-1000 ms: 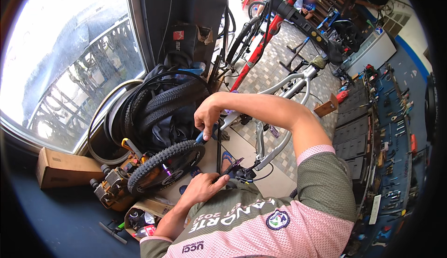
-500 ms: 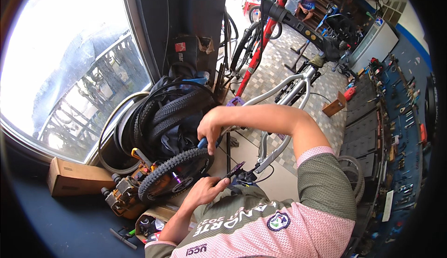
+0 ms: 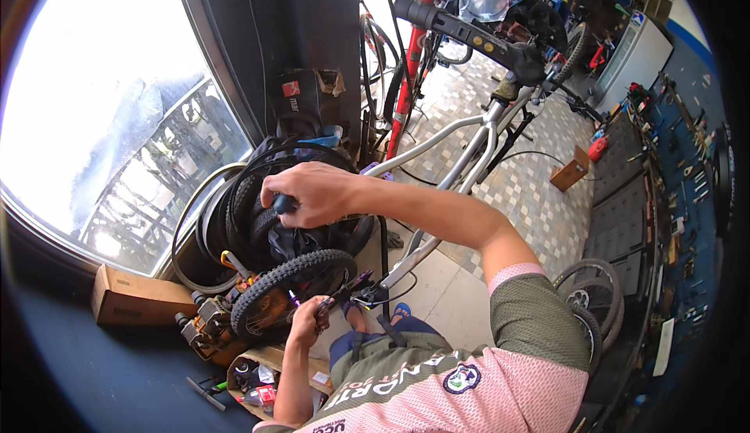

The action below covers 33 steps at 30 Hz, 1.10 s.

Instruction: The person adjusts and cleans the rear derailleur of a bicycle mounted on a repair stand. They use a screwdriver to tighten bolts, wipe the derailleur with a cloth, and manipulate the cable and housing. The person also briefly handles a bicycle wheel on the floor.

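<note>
My right hand (image 3: 316, 192) is raised in front of a pile of tyres, its fingers wrapped round a dark blue tool handle (image 3: 284, 204). The tool's working end is hidden. Lower down, my left hand (image 3: 308, 322) is closed at a dark part beside the rear end of a silver bicycle frame (image 3: 469, 152); what it grips is too small to name. Just left of that hand stands a wheel with a knobby black tyre (image 3: 262, 284). The frame hangs from a black clamp arm (image 3: 476, 40) on a red repair stand (image 3: 406, 93).
Piled tyres (image 3: 234, 210) lie by the window. A cardboard box (image 3: 137, 298) and an open box of small items (image 3: 250, 378) are at lower left. Tools hang on the blue wall (image 3: 691, 222) at right. Two loose wheels (image 3: 598, 292) lean below it.
My right hand has lifted away from the tyre, up and to the left, with the blue handle in it. My left hand has moved left, and my view has shifted slightly.
</note>
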Tool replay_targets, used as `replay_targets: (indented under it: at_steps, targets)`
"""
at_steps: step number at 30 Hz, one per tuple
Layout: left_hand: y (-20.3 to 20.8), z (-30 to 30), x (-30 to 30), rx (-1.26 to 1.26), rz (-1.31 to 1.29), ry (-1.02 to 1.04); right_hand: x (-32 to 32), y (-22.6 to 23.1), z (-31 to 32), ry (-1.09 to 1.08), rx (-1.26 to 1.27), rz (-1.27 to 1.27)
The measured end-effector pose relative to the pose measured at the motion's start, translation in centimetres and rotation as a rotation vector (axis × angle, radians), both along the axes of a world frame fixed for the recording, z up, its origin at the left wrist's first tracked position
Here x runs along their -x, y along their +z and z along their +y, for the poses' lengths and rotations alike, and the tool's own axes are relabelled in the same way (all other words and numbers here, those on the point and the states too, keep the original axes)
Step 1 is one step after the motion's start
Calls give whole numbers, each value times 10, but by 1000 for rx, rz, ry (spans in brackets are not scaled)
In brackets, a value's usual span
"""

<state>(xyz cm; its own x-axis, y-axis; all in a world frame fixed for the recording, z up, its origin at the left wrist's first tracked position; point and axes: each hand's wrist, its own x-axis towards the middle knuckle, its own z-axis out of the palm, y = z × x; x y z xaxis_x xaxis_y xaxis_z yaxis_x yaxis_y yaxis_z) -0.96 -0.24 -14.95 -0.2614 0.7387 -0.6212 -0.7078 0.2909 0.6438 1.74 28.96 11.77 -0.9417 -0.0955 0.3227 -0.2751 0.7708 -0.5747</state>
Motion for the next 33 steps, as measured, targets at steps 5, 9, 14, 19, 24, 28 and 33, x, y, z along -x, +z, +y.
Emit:
replay_targets:
  at_steps: [5,9,14,19,24,28,33]
  targets:
    - [-15,-8,-59,-56,-226,-67,-133,48,-15,263,379,-189]
    - [11,18,-86,-142,-250,-148,-211,-12,-62,50,351,-134]
    - [26,43,-85,-251,-275,-339,-239,-99,-151,-683,17,-98]
    - [76,29,-93,-259,-213,-506,-243,-138,-214,-997,-13,-131]
    - [76,7,-93,-286,-226,-571,-240,-164,-250,-1125,82,-57]
    - [90,3,-96,-253,-134,-560,-242,-161,-262,-1121,-97,-39]
    - [90,-6,-97,-293,-77,-541,-236,-154,-273,-1124,-290,-45]
